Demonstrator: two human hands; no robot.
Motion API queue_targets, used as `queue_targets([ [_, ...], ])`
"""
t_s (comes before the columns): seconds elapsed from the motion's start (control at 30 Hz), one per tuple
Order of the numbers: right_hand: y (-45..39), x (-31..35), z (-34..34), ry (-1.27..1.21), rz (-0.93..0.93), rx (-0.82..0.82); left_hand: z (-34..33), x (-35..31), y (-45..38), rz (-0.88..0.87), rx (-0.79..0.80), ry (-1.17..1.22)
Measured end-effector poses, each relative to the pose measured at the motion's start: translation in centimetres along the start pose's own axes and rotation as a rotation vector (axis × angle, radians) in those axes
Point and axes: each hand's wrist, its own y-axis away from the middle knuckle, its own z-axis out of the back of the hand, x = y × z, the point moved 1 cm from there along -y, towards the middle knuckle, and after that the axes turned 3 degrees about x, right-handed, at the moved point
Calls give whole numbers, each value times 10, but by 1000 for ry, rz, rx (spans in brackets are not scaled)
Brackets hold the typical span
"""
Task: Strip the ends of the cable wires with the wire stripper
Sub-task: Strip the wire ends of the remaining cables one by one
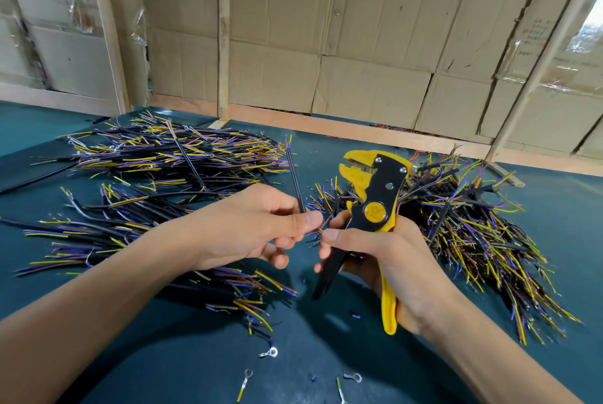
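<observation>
My left hand (261, 224) pinches a thin black cable (295, 178) between thumb and fingers. The cable stands up and away from the hand, its far end showing short coloured wires. Its near end fans into thin wires right at my thumb tips. My right hand (381, 250) grips the yellow and black wire stripper (375, 198) by its handles. The tool's jaws point up and to the left, apart from the cable. Both thumbs nearly meet over the loose wire ends.
The table has a dark teal mat (326, 332). Piles of black cables with yellow, blue and brown wires lie at the left (169, 155), below my left arm (107, 234) and at the right (473, 224). Ring terminals (269, 353) and insulation scraps lie near the front. Cardboard walls (359, 44) stand behind.
</observation>
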Motion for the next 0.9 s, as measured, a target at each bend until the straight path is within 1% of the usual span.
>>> queue_targets([
  [0.2, 0, 1, 2, -2, -26, -13, 4, 1, 1, 67, 81, -18],
  [0.37, -2, 2, 3, 13, 83, -60, 12, 0, 5, 67, 136, -20],
  [0.43, -3, 2, 5, 2, 118, -75, 12, -2, 5, 18, 106, 11],
  [0.53, -3, 2, 3, 18, 165, -62, 12, -6, 4, -75, -3, 81],
  [0.67, -2, -2, 2, 58, 173, -28, 19, -14, 3, -178, -100, 255],
  [0.77, 1, -3, 0, 118, 194, 50, 21, -19, 5, -206, -104, 330],
  [0.9, 7, -4, -4, 179, 261, 114, 18, -21, 7, -199, -82, 322],
])
